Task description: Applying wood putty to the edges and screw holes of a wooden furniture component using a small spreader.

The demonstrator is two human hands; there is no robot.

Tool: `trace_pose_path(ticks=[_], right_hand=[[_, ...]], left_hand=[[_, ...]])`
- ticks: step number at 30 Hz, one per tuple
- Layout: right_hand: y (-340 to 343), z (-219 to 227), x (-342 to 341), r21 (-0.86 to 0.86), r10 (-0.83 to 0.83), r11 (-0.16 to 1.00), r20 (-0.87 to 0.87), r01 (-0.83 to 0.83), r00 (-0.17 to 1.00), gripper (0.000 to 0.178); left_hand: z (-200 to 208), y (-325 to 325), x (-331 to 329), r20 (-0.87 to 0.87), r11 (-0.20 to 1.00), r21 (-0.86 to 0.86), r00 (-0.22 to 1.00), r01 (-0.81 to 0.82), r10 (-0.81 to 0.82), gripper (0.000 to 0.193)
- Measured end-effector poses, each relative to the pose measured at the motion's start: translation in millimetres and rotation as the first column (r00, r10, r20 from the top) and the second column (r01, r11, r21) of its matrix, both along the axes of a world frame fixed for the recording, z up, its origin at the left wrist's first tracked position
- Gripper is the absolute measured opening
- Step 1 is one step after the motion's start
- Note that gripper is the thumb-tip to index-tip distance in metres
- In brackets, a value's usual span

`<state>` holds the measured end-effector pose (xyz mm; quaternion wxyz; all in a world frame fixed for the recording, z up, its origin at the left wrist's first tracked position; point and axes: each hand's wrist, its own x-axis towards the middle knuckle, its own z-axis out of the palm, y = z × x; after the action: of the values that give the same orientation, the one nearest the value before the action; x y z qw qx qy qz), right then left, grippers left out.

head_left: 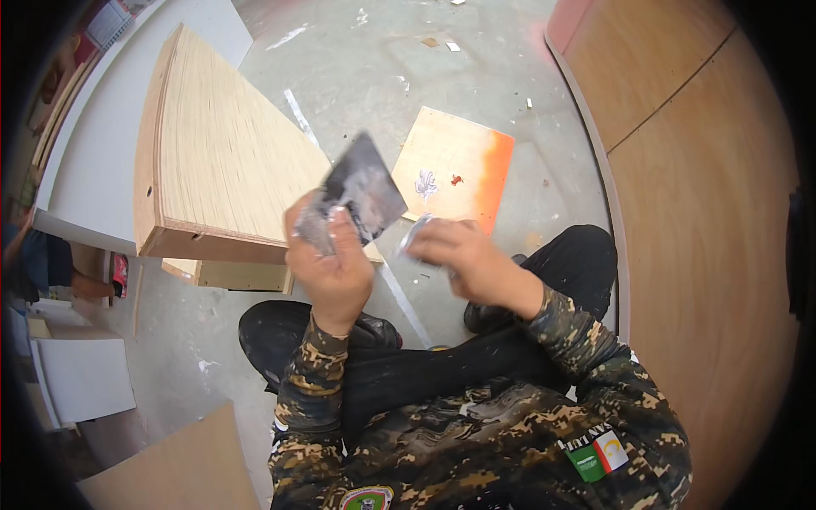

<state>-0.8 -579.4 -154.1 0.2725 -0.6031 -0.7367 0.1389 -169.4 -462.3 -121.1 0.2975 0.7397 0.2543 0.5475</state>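
Note:
My left hand (334, 276) is closed around a dark flat plate (367, 166) smeared with pale grey paste, the thumb pressed on its face. Just right of it, my right hand (467, 259) pinches a small, pale, thin-edged piece (413, 235), too blurred to name. Beyond both hands, a square board (442, 140) with orange paint along its right side lies on the floor. On it sit a dab of whitish-grey paste (426, 184) and a small red-brown dab (457, 179).
A plywood box (229, 161) stands close on my left, beside a long white panel (93, 161). Large wooden panels (697, 255) rise along my right. A brown sheet (183, 467) lies at the lower left. Another person's leg (89, 285) shows at the far left.

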Motion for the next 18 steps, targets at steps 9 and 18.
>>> trace_pose_path(ticks=[9,18], right_hand=[[-2.8,6.0,-17.4,0.176,0.042,0.964,-0.842,0.2,0.538,0.063],[-12.1,14.4,15.2,0.278,-0.323,0.897,-0.116,0.342,0.939,0.068]], left_hand=[[-22.4,-6.5,18.0,0.615,0.516,-0.656,0.787,0.551,-0.059,0.027],[-27.4,2.1,5.6,0.433,0.76,-0.553,0.897,0.342,-0.089,0.024]])
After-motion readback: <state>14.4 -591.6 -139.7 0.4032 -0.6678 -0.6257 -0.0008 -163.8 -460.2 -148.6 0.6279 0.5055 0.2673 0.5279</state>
